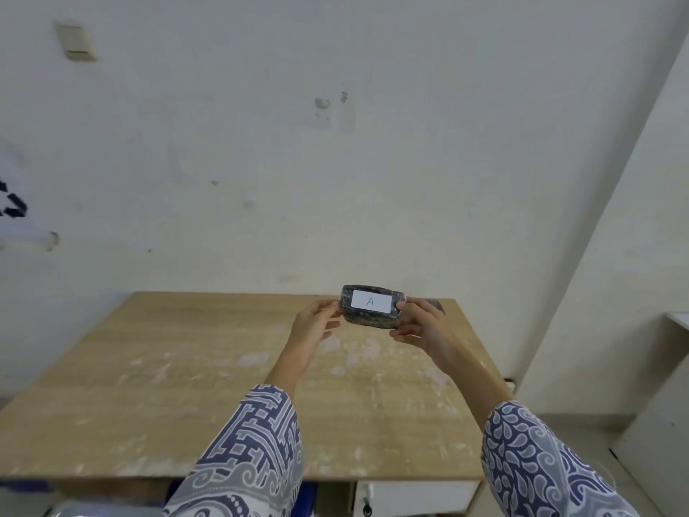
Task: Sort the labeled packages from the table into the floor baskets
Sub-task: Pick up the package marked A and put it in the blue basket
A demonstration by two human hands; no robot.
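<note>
Your left hand (313,324) and right hand (419,322) pinch the ends of the pack (371,307), up above the table (186,367). Read the A, then find its basket.

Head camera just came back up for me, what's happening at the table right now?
A person is holding a dark wrapped package up over the wooden table with both hands: the left hand at its left end, the right hand at its right end. Its white label, marked "A", faces the camera. Another dark item peeks out behind the right hand. No floor baskets can be clearly made out.
</note>
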